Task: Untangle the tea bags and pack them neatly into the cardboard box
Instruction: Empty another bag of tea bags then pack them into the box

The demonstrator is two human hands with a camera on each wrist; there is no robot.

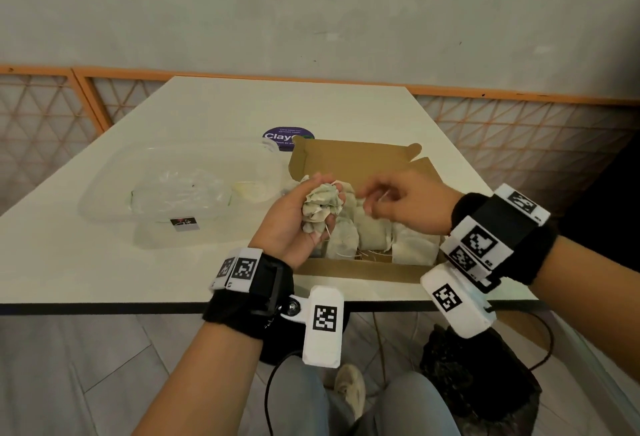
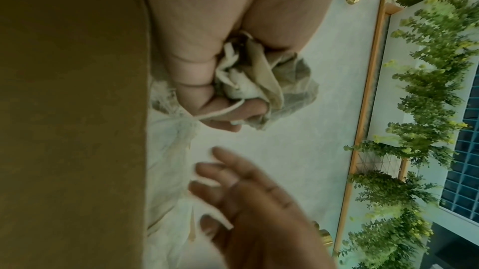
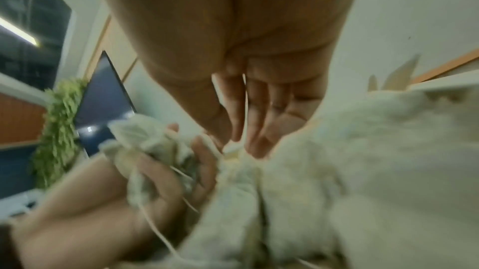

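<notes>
My left hand (image 1: 294,215) grips a crumpled clump of tangled tea bags (image 1: 322,205) above the left end of the open cardboard box (image 1: 363,270). The left wrist view shows the clump (image 2: 261,80) bunched in the curled fingers (image 2: 197,80), a string looping over them. My right hand (image 1: 372,201) hovers just right of the clump, over the box. Its thumb and fingers pinch a thin white string (image 1: 382,197), which runs up between the fingers (image 3: 245,109) in the right wrist view. Several pale tea bags (image 1: 374,233) lie side by side in the box.
A clear plastic container (image 1: 180,189) with crumpled plastic inside sits left of the box on the white table (image 1: 104,262). The box's lid flap (image 1: 353,158) stands open behind. A purple round sticker (image 1: 287,137) is beyond it. The table's front edge runs under my wrists.
</notes>
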